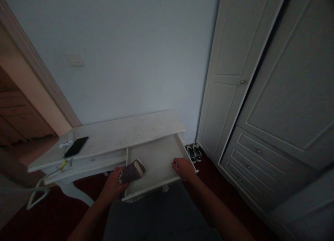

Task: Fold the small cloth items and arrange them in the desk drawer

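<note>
Over the left end of the pulled-out drawer (156, 164), my left hand (114, 183) grips a folded grey-brown cloth (132, 171) with a pale edge. The fingers are wrapped around its near end. My right hand (184, 168) hangs above the drawer's right part, its fingers curled in and pressed together. Whatever those fingers hold, if anything, is too small or hidden to make out. The drawer belongs to a white console table (125, 129), and its inside shows a bare pale bottom.
A black phone (76, 147) and a white object (66, 140) lie at the table's left end. A white hanger-like frame (39, 190) juts out at lower left. Dark shoes (193, 152) stand on the red floor between the table and a grey wardrobe (229, 77).
</note>
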Available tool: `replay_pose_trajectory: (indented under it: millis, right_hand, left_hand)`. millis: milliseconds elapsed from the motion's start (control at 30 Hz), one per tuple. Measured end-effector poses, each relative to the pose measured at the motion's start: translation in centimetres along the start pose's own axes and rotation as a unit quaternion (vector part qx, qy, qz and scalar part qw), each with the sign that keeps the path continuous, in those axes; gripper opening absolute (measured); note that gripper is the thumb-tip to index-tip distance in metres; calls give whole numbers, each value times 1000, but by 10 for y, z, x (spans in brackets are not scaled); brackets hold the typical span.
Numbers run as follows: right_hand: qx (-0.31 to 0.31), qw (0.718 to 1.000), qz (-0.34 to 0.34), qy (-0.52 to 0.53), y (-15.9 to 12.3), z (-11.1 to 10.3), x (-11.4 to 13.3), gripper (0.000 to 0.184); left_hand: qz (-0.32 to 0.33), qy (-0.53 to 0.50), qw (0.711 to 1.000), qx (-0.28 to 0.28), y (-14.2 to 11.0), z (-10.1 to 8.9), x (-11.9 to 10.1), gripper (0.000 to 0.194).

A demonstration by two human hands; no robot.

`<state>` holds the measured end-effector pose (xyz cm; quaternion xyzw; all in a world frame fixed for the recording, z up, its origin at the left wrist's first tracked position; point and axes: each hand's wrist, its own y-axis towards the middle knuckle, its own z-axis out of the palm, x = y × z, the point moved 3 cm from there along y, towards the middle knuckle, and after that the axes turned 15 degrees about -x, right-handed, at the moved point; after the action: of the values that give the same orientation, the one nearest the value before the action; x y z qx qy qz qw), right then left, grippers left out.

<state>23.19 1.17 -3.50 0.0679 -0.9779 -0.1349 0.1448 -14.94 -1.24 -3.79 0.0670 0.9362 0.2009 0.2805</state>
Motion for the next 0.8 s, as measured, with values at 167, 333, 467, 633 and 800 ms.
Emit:
replay_pose_trajectory:
  millis: [167, 333, 467, 633, 800]
  right_hand:
    - [3, 1000, 3, 3, 1, 0, 1, 27]
    - [6, 1000, 2, -5, 0, 0, 0, 27]
    - [0, 1000, 2, -13, -1, 0, 0, 28]
    - [-1, 1000, 1, -10, -2, 0, 1, 28]
    - [5, 1000, 4, -4, 0, -2, 4, 29]
  left_hand:
    - [39, -49, 997, 55, 10, -6, 2, 37]
    - [43, 52, 995, -78, 76, 4, 1, 41]
    - [20, 149, 977, -154, 86, 13, -3, 47]
    - [6, 55, 994, -97, 31, 5, 1, 43]
    - [-174, -202, 962, -55, -34, 0, 27, 61]
